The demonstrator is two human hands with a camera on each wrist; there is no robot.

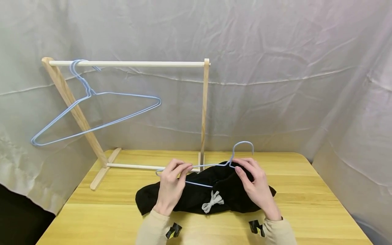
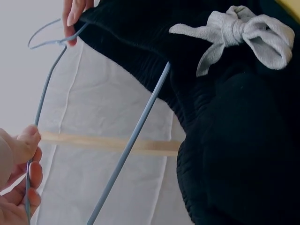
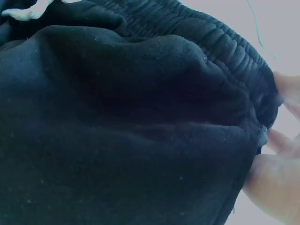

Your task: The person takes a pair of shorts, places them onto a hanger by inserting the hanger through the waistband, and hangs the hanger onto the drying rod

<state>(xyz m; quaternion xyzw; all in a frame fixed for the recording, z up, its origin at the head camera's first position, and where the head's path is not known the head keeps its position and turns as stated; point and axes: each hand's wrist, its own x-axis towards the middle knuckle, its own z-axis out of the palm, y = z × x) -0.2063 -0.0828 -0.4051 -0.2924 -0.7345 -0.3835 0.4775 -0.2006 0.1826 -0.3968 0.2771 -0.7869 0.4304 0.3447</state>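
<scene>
Black drawstring pants (image 1: 242,197) lie bunched on the table, with a light grey bow (image 1: 212,202) at the elastic waistband. My left hand (image 1: 172,187) pinches the upper arm of a blue wire hanger (image 1: 211,165) near its left end. The hanger's other end passes into the waist opening, where the cloth hides it; its lower bar (image 2: 129,147) enters there too. Beside the hanger's neck, my right hand (image 1: 255,183) grips the waistband edge between thumb and fingers. In the right wrist view, that thumb (image 3: 269,185) presses the black cloth. The hook stands up above the right fingers.
A wooden clothes rack (image 1: 205,109) stands at the back left of the table (image 1: 306,204). Blue wire hangers (image 1: 92,129) hang together at the left of its top rail (image 1: 137,64). Grey curtains (image 1: 275,112) enclose the back and sides.
</scene>
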